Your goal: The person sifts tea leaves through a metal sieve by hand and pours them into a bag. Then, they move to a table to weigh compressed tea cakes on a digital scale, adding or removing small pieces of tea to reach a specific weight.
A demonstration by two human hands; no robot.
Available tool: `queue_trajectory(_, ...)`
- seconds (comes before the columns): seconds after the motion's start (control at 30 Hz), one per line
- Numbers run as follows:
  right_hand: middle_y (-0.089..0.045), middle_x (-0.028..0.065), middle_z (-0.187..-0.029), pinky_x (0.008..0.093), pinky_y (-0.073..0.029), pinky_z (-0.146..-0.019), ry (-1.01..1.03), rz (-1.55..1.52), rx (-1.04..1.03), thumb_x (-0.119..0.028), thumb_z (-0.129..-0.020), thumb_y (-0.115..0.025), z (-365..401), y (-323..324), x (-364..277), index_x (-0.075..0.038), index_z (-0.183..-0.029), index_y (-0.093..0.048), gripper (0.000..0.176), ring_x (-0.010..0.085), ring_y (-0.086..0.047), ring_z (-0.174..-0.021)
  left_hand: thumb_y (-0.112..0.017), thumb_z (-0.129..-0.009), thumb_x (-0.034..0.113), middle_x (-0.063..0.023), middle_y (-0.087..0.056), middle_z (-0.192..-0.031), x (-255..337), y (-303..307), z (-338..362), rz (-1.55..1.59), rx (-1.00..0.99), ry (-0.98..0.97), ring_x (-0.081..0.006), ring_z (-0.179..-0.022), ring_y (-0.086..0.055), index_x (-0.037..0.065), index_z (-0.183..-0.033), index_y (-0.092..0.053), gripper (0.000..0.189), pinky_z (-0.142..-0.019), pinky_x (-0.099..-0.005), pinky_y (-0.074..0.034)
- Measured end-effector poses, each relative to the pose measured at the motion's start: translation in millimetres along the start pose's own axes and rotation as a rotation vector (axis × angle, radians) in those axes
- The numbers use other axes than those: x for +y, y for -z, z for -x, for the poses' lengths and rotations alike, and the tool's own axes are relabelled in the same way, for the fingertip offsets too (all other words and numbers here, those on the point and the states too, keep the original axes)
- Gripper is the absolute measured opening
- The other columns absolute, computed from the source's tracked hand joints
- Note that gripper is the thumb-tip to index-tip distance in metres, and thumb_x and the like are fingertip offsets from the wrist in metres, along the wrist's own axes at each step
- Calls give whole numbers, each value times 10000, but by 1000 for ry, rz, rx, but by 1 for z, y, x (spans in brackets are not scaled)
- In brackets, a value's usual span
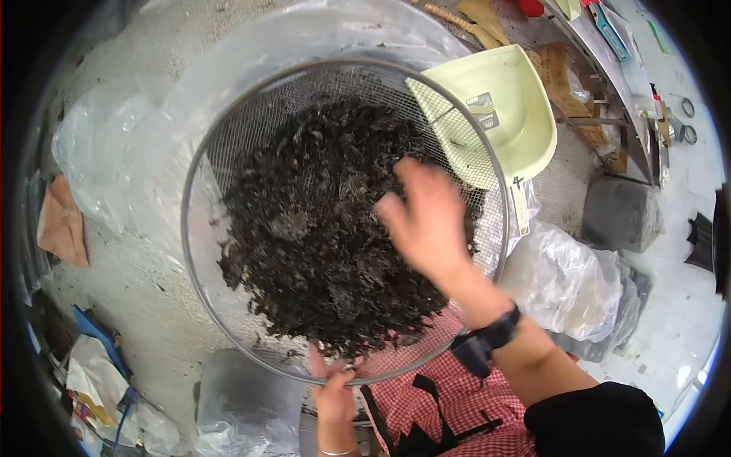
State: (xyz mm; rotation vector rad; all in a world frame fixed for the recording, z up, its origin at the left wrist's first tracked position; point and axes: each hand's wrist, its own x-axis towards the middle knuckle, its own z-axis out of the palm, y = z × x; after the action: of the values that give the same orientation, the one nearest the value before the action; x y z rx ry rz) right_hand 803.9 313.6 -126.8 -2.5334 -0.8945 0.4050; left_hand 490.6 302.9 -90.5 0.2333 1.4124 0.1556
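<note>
A large round wire-mesh sieve (pixel 499 228) holds a broad heap of dark, shrivelled dried flakes (pixel 327 221). At the near rim, my left hand (pixel 335 392) grips the sieve, fingers beneath the mesh and thumb at the edge. Over the right part of the heap is my right hand (pixel 430 221), slightly blurred, with thumb and fingers apart and the fingertips close to the flakes. A black watch (pixel 485 340) is on my right wrist. Behind the sieve's right side, partly seen through its mesh, lies a pale green dustpan (pixel 525 114).
Clear plastic sheeting (pixel 114 152) spreads behind and left of the sieve. Crumpled plastic bags (pixel 567 282) lie at the right, near a grey container (pixel 620 213). Another grey plastic-draped block (pixel 247 404) stands at lower left. A table (pixel 601 46) with tools is at upper right.
</note>
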Motion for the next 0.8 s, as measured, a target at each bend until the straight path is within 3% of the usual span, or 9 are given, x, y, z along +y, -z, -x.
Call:
queue_trajectory(0.03, -494, 206, -1184, 566, -373, -898, 85, 166, 33, -429, -795, -718, 23, -25, -18, -96, -1351, -478, 691, 411, -460, -1086, -533, -731, -76, -294, -368, -1428, -7, -6, 2, -8, 3, -84, -366, -1139, -549, 150, -1610, -88, 1011, -823, -435, -555)
queue_trajectory(0.07, -448, 216, -1266, 623, -358, -929, 73, 55, -264, -483, -793, -713, 23, -24, -47, -129, -1395, -449, 747, 437, -438, -1129, -543, -729, -69, -283, -382, -1401, -7, -15, 3, -13, 4, -171, -362, -1115, -562, 133, -1609, -70, 1019, -815, -435, -556)
queue_trajectory(0.1, -431, 246, -1330, 638, -340, -988, 241, -39, -204, -489, -813, -698, 39, -47, -62, -154, -1444, -419, 767, 461, -407, -1213, -543, -729, -69, -283, -382, -1401, 5, -26, 2, -23, -7, -204, -362, -1115, -562, 133, -1609, -70, 1019, -815, -435, -556)
queue_trajectory(0.17, -418, 242, -1419, 624, -309, -1017, 352, -26, -276, -493, -818, -691, 43, -47, -91, -210, -1492, -394, 790, 439, -378, -1316, -527, -693, -61, -249, -444, -1304, 43, -44, 9, -75, -42, -198, -430, -909, -661, 131, -1602, -81, 1030, -881, -561, -569)
queue_trajectory(0.3, -397, 207, -1482, 638, -264, -1057, 478, -63, -422, -446, -788, -728, 34, 0, -44, -280, -1495, -400, 797, 444, -352, -1367, -465, -709, -36, -273, -503, -1299, 85, -48, -9, -182, -193, -322, -403, -924, -691, 147, -1598, -57, 995, -810, -478, -619)
queue_trajectory(0.4, -285, 223, -1534, 773, -234, -1035, 310, 40, -395, -341, -737, -793, -6, 4, -6, -309, -1509, -358, 887, 505, -227, -1421, -455, -724, -25, -319, -496, -1328, 95, -48, -2, -317, -251, -369, -410, -943, -696, 184, -1600, -66, 981, -778, -467, -631)
queue_trajectory(0.53, -268, 249, -1528, 799, -228, -1036, 190, -122, -339, -283, -780, -759, -67, -58, -47, -263, -1509, -339, 841, 526, -194, -1426, -423, -744, -46, -358, -539, -1270, 82, -48, -2, -342, -158, -159, -415, -924, -704, 200, -1599, -32, 972, -775, -470, -631)
queue_trajectory(0.63, -317, 246, -1517, 821, -147, -1047, 547, -176, -576, -386, -753, -759, 5, -76, -68, -204, -1437, -461, 768, 513, -158, -1456, -406, -755, -49, -327, -582, -1225, 87, -36, -28, -292, -94, -181, -417, -888, -708, 196, -1596, -29, 954, -770, -471, -630)
queue_trajectory(0.8, -226, 237, -1559, 772, -228, -1068, 304, -95, -610, -241, -796, -762, 29, -26, -19, -229, -1489, -385, 789, 513, -177, -1450, -426, -712, -41, -301, -530, -1315, 87, -24, -28, -419, -142, -186, -402, -970, -693, 184, -1588, -134, 950, -783, -477, -631)
